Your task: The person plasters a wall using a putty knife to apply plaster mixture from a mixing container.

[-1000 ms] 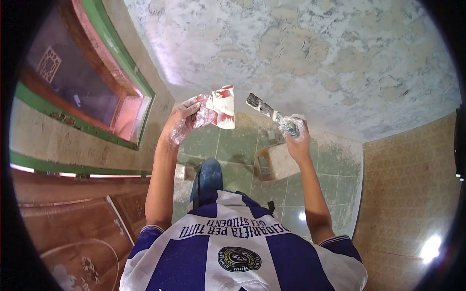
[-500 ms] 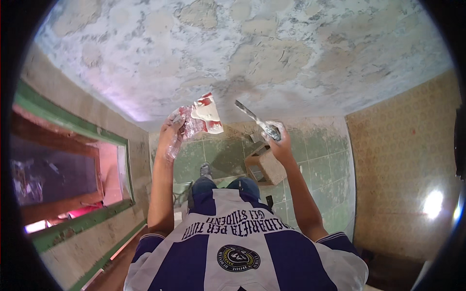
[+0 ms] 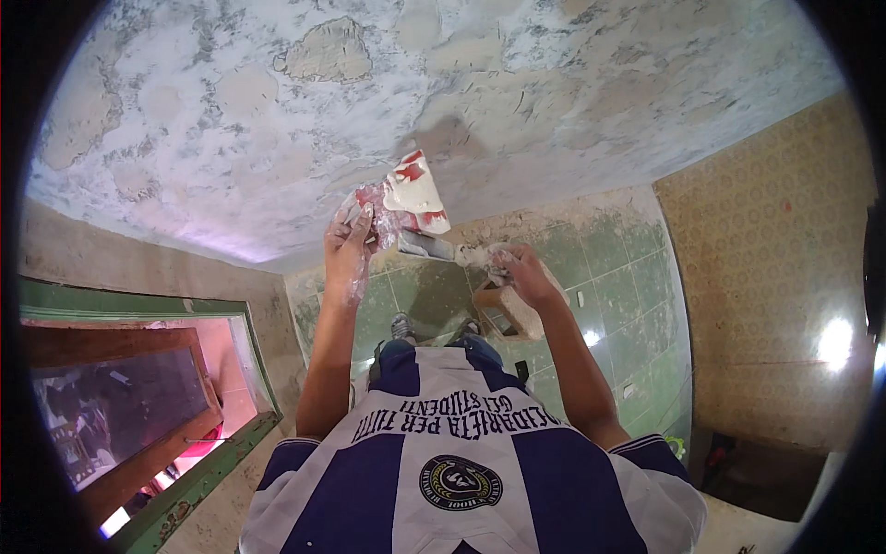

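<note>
My left hand (image 3: 351, 242) grips a flat red plastic spreader (image 3: 434, 222), its fingers closed on the narrow, smeared end. A thick layer of white putty (image 3: 412, 192) covers much of the spreader's wide part. My right hand (image 3: 519, 270) is wrapped around the putty-caked handle of a putty knife (image 3: 426, 246). Its metal blade points left, just below the lower edge of the spreader; whether the two touch I cannot tell. Both tools are held in front of a patchy plastered wall (image 3: 305, 120).
Below my right hand stands a box-like wooden stool (image 3: 519, 309) near green tiles (image 3: 614, 268). A green-framed opening (image 3: 249, 369) with a wooden sash lies to the left. Patterned wall covering (image 3: 766, 249) spans the right side.
The putty knife has swung from pointing up at the wall to lying beneath the spreader, blade to the left. My left hand has risen slightly to the right, and the view has shifted.
</note>
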A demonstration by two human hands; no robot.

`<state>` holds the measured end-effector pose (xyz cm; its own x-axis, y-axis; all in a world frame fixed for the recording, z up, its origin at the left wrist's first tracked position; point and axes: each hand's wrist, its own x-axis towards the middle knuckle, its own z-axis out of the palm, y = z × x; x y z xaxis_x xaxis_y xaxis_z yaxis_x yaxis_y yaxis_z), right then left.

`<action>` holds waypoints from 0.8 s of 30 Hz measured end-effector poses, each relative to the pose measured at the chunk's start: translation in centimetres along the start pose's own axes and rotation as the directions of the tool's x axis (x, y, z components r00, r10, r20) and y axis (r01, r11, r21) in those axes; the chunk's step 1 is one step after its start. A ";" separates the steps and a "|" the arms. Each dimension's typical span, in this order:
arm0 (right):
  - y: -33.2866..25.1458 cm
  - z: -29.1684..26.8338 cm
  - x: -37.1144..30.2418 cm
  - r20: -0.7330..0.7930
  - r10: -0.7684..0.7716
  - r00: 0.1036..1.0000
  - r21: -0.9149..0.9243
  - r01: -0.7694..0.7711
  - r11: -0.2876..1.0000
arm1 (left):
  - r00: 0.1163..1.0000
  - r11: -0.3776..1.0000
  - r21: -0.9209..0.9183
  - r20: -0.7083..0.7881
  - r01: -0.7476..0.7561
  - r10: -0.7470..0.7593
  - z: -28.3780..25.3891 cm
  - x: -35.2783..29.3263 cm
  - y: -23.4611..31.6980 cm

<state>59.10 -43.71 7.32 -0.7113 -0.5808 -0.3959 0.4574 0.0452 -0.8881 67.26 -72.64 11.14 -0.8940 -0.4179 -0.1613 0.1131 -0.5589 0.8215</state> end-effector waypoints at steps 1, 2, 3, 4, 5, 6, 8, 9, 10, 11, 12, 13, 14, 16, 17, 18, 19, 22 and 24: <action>-0.3 0.4 0.6 -0.001 0.004 1.000 0.003 -0.004 1.000 | 0.999 1.000 -0.014 0.030 -0.021 0.021 0.1 0.3 0.1; -0.7 0.9 1.0 -0.025 0.010 1.000 0.052 -0.008 0.999 | 0.999 1.000 -0.013 0.028 -0.017 0.018 0.1 0.6 -0.1; -1.0 1.3 1.5 -0.048 0.016 0.999 0.101 -0.012 0.995 | 0.999 1.000 -0.024 0.051 -0.014 0.015 0.0 0.9 -0.2; -1.1 1.6 1.9 -0.049 0.018 0.999 0.101 -0.013 0.995 | 0.997 0.999 -0.037 0.077 -0.011 0.013 0.1 1.1 -0.3; -1.2 1.9 2.3 -0.094 0.036 0.995 0.147 -0.021 0.989 | 0.997 0.999 -0.037 0.077 -0.008 0.011 0.2 1.2 -0.3; -1.4 2.1 2.7 -0.137 0.054 0.989 0.192 -0.027 0.981 | 0.998 1.000 -0.027 0.066 0.002 0.000 0.3 1.1 -0.3; -1.1 1.7 3.6 -0.158 0.051 0.986 0.182 -0.022 0.983 | 0.998 1.000 -0.017 0.062 0.014 -0.013 0.8 1.1 0.1; -1.1 1.5 4.1 -0.176 0.049 0.983 0.170 -0.018 0.985 | 0.997 1.000 -0.022 0.071 0.018 -0.016 1.0 1.1 0.4; -1.4 1.3 4.4 -0.176 0.049 0.983 0.170 -0.018 0.985 | 0.997 0.999 -0.027 0.078 0.021 -0.019 1.1 1.0 0.7; -1.8 1.0 4.6 -0.156 0.024 0.988 0.142 -0.001 0.990 | 0.997 0.999 -0.028 0.078 0.022 -0.020 0.9 1.1 0.7; -2.3 0.6 4.9 -0.134 -0.001 0.991 0.115 0.017 0.993 | 0.995 1.000 -0.025 0.102 0.015 -0.012 0.5 1.2 0.8; -2.8 0.1 5.2 -0.132 0.000 0.991 0.115 0.015 0.993 | 0.992 1.000 -0.021 0.122 0.005 -0.003 -0.1 1.3 0.9; -3.7 -0.3 5.3 -0.106 -0.049 0.993 0.043 0.054 0.998 | 0.992 1.000 -0.022 0.126 0.008 -0.005 -0.4 1.4 0.9; -6.0 0.1 4.9 -0.078 -0.095 0.992 -0.029 0.093 0.995 | 0.987 0.999 -0.048 0.158 -0.009 0.017 -1.3 1.8 1.0; -8.2 1.4 4.1 -0.102 -0.105 0.989 -0.202 0.083 0.976 | 0.988 0.999 -0.049 0.156 -0.009 0.017 -1.8 2.1 0.9; -9.7 2.0 3.5 -0.125 -0.121 0.985 -0.370 0.067 0.927 | 0.992 0.998 -0.058 0.127 0.018 -0.010 -2.0 2.2 0.8; -10.1 1.9 3.3 -0.128 -0.122 0.984 -0.371 0.067 0.926 | 0.994 0.997 -0.067 0.101 0.045 -0.039 -2.0 2.2 1.0; -11.0 2.2 2.6 0.047 -0.224 0.973 -0.473 0.219 0.854 | 0.980 0.984 -0.082 0.137 0.157 -0.145 -1.6 2.3 1.8; -11.8 3.4 1.8 0.022 -0.281 0.960 -0.530 0.249 0.810 | 0.974 0.977 -0.096 0.140 0.190 -0.176 -1.7 2.4 1.8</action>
<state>54.27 -48.03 17.91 -0.7991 -0.5879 -0.1255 -0.0896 0.3229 -0.9422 66.02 -75.90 11.31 -0.9517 -0.2090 -0.2251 -0.0177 -0.6942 0.7196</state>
